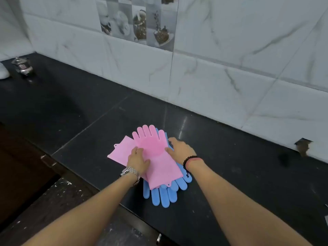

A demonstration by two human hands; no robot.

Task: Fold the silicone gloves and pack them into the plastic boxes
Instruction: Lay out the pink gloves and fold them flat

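Observation:
A pink silicone glove [152,144] lies flat on top of a small pile on the black counter [230,166], its fingers pointing at the wall. A second pink glove [120,148] pokes out to its left, cuff showing. Blue gloves [163,194] lie underneath, their fingers pointing toward me. My left hand [137,161] rests flat on the left side of the top pink glove, fingers spread. My right hand [181,150] touches that glove's right edge with thumb and fingers apart. No plastic box is in view.
A tiled wall [230,77] runs close behind the pile. A small metal pot [22,65] and a white object [3,71] stand at the far left of the counter. The counter's front edge runs just below the blue gloves, with a speckled floor [58,201] beneath.

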